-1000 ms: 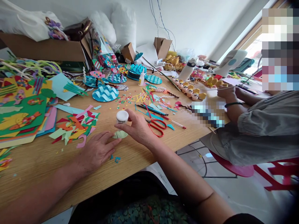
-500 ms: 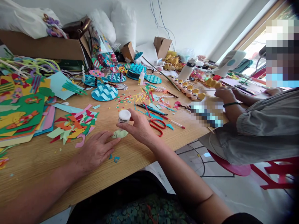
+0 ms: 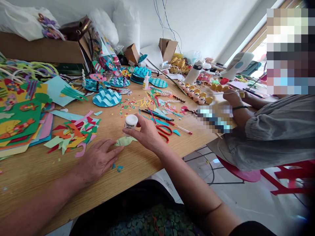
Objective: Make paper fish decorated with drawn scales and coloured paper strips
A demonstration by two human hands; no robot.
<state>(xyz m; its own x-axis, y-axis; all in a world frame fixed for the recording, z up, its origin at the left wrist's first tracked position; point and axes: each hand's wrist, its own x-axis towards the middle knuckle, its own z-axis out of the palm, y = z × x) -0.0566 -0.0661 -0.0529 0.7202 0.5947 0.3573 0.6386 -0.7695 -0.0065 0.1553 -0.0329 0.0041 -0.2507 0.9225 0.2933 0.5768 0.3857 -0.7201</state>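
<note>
A small white-capped bottle point(image 3: 131, 122) is held between the thumb and fingers of my right hand point(image 3: 147, 133), just above the table. Below and left of it, a pale green paper fish point(image 3: 124, 141) lies on the wooden table point(image 3: 137, 160). My left hand point(image 3: 101, 158) rests palm down, its fingers spread, with fingertips at the fish's left end. Tiny blue paper scraps point(image 3: 119, 168) are beside that hand. Red-handled scissors point(image 3: 164, 130) lie to the right of my right hand.
Coloured paper scraps point(image 3: 71, 132) and stacked sheets point(image 3: 18, 131) cover the left. Blue wavy discs point(image 3: 107, 98), a glue bottle point(image 3: 146, 82) and pens point(image 3: 161, 115) lie beyond my hands. At the right sits a person in a grey sleeve point(image 3: 278, 114), with hands near egg-carton pieces point(image 3: 218, 87).
The view has shifted slightly, so the table items appear further left. More of the green fish shows between my hands. My right hand still holds the bottle.
</note>
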